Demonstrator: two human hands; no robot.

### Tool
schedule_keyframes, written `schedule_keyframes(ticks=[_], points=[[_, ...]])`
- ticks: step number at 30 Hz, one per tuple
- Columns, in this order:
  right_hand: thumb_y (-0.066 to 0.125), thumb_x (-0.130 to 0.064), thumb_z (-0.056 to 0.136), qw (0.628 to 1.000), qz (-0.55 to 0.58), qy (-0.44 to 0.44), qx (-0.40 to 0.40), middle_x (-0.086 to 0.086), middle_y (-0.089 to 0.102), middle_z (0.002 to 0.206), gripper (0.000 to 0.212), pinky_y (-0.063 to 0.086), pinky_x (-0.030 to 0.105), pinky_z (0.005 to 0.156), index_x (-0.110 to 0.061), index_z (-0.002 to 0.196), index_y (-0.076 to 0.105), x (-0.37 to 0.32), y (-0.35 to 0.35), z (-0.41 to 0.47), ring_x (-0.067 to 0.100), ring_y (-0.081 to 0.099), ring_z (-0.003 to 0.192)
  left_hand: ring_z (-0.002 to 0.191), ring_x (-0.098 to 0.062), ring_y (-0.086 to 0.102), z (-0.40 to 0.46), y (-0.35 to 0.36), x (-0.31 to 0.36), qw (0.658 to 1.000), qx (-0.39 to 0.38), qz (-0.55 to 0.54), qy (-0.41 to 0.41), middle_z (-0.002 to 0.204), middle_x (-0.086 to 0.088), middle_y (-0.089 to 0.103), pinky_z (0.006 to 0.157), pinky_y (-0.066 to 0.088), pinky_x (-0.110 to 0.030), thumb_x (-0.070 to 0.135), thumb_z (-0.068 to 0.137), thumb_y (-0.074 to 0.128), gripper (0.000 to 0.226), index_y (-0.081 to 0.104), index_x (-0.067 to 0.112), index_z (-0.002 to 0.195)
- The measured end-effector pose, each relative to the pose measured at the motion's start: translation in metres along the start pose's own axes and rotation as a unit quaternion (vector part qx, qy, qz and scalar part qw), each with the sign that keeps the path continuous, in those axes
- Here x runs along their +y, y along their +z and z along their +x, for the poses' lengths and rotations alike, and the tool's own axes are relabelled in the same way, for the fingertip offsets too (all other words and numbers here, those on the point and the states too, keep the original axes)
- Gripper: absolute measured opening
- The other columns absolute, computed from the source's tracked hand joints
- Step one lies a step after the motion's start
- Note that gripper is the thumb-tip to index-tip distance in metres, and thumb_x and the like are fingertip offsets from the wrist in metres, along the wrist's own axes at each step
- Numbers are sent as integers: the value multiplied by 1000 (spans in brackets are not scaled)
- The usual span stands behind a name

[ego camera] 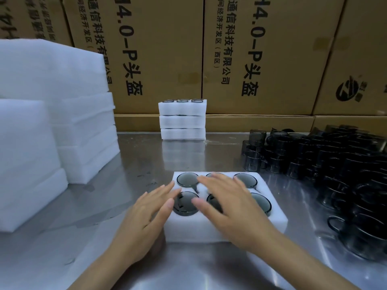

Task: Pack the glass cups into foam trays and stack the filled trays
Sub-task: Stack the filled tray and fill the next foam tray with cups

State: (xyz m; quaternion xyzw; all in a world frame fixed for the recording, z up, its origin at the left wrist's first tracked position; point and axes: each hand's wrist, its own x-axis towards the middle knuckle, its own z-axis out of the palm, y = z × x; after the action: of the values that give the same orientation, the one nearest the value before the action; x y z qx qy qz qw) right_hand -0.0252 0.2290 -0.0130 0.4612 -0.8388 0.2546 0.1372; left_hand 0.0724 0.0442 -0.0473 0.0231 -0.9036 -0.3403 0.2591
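Note:
A white foam tray (188, 229) lies on the steel table in front of me, with several smoky glass cups (187, 179) seated in its round holes. My left hand (146, 212) lies flat over the tray's left side with straight fingers. My right hand (228, 204) spreads flat across the tray's middle, covering part of the cups. Neither hand holds anything. At the back of the table stands a stack of three filled foam trays (182, 120). A heap of loose dark glass cups (335, 170) covers the table's right side.
Tall piles of empty white foam trays (62, 114) fill the left side of the steel table (146, 155). Printed cardboard boxes (251, 59) form a wall behind. Another foam piece (266, 266) shows under my right forearm.

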Motion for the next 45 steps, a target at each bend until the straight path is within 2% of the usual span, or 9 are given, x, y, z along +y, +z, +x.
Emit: schedule_keyframes(ticks=[3, 8, 12, 19, 24, 30, 33, 38, 45], points=[[41, -54, 92, 980, 77, 120, 140, -14, 47, 135, 51, 20, 19, 105, -26, 134, 48, 22, -16, -6, 5, 30, 132, 131, 19, 21, 5, 6, 2, 982, 20, -124, -141, 140, 42, 22, 108, 17, -12, 62, 89, 35, 49, 26, 53, 136], [47, -51, 91, 893, 254, 372, 23, -7, 54, 130, 42, 41, 29, 91, -25, 124, 54, 60, -31, -21, 10, 53, 114, 133, -1, 37, 10, 20, 11, 945, -63, -210, -242, 135, 26, 47, 118, 17, -37, 69, 87, 41, 42, 50, 52, 124], [61, -55, 79, 851, 412, 325, 6, -16, 70, 103, 31, 47, 24, 77, -37, 103, 69, 59, -32, -32, 1, 66, 92, 105, 22, 50, 20, 22, 23, 924, -17, -303, -232, 109, 39, 60, 92, 36, -15, 73, 70, 54, 42, 63, 52, 105], [57, -44, 80, 688, 668, 265, -101, -15, 58, 130, 48, 57, 33, 73, -50, 127, 51, 59, -35, -20, 18, 66, 102, 98, -24, 68, 45, 13, 3, 802, 65, -509, -306, 107, -6, 72, 78, 53, -36, 34, 90, 52, 34, 66, 18, 116], [70, -35, 69, 584, 760, 285, -22, 2, 65, 122, 60, 57, 32, 78, -22, 126, 60, 52, -8, -9, 21, 66, 106, 79, -19, 72, 75, 20, -14, 798, 117, -507, -304, 95, -5, 74, 67, 54, -32, 26, 89, 51, 25, 72, 20, 103], [72, -40, 68, 563, 730, 383, -46, 8, 70, 111, 54, 45, 38, 92, -29, 119, 57, 48, 19, 30, 23, 63, 108, 96, -15, 68, 104, 29, -30, 842, 174, -447, -247, 98, 5, 74, 90, 50, -38, 20, 91, 47, 31, 74, 36, 93], [69, -41, 79, 575, 694, 433, -2, 9, 69, 109, 40, 48, 37, 79, -29, 115, 55, 52, 30, 54, 23, 64, 102, 82, 7, 65, 115, 30, -28, 856, 209, -421, -217, 86, 23, 71, 75, 50, -14, 18, 95, 45, 44, 72, 49, 79], [61, -36, 84, 576, 665, 473, 50, 9, 68, 107, 28, 46, 30, 72, -24, 109, 54, 63, 41, 94, 23, 67, 88, 125, -18, 51, 128, 33, -40, 845, 217, -443, -209, 131, 5, 58, 109, 35, -48, 50, 88, 49, 46, 57, 29, 128], [57, -23, 83, 567, 690, 434, 121, 8, 66, 93, 16, 50, 30, 65, -18, 98, 57, 67, 43, 158, 26, 65, 80, 125, -12, 44, 146, 45, -64, 837, 273, -425, -211, 141, 12, 34, 106, 35, -41, 50, 94, 42, 49, 34, 34, 140]])
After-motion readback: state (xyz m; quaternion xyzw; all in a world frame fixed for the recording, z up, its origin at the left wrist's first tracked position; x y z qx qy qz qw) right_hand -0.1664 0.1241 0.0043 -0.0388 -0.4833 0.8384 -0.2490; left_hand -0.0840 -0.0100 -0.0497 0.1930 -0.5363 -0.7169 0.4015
